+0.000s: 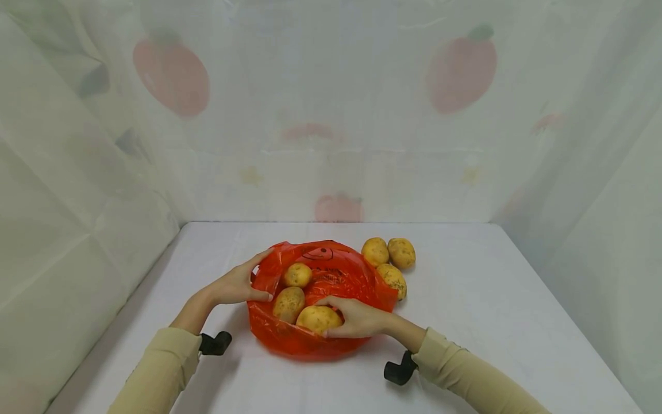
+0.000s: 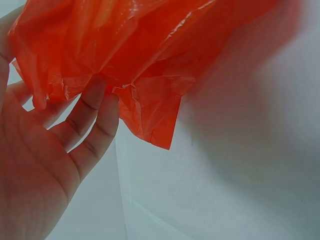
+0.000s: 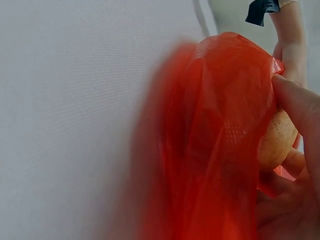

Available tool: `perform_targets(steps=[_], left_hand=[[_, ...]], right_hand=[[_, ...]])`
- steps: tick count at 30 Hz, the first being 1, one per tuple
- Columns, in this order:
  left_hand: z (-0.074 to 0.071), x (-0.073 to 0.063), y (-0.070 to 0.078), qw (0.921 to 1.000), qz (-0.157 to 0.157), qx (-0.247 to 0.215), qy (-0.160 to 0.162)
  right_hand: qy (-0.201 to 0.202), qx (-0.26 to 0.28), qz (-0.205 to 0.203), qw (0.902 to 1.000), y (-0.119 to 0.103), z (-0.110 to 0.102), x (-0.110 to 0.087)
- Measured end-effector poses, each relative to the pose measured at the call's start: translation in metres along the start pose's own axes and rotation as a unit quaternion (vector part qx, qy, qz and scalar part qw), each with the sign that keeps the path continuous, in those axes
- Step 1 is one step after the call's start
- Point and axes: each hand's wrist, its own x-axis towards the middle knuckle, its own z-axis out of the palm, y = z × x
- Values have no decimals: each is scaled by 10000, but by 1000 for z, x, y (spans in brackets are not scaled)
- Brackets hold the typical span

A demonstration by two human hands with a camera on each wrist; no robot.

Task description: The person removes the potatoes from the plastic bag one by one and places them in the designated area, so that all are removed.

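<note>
A red plastic bag [image 1: 331, 270] lies spread on the table with its mouth facing up. My left hand [image 1: 239, 285] grips the bag's left edge, thumb on the near side; in the left wrist view the fingers [image 2: 95, 125] curl behind the red film. My right hand [image 1: 357, 318] holds a large yellow potato [image 1: 316, 319] at the bag's near side, thumb and fingers around it. The right wrist view shows that potato [image 3: 277, 140] partly behind the red film. Inside the bag lie a brownish potato [image 1: 289, 303] and a smaller potato [image 1: 298, 275].
To the right of the bag, three potatoes sit on the white table [image 1: 465, 322]: one at the back left [image 1: 374, 251], one beside it [image 1: 401, 253], and one nearer potato [image 1: 391, 280] against the bag's edge. Pale fabric walls [image 1: 331, 103] with fruit prints surround the table's back and sides.
</note>
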Motion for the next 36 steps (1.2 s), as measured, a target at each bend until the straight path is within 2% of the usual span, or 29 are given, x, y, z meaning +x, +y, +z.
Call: perform_targets(steps=[8, 24, 36], left_hand=[[-1, 1, -3, 10000, 80, 54, -19], [-1, 1, -1, 10000, 24, 4, -36], [-1, 0, -1, 9999, 68, -86, -53]], right_hand=[[175, -13, 42, 9998, 0, -2, -1], [668, 287, 156, 9972, -1, -15, -3], [1080, 345, 429, 9926, -9, -28, -9]])
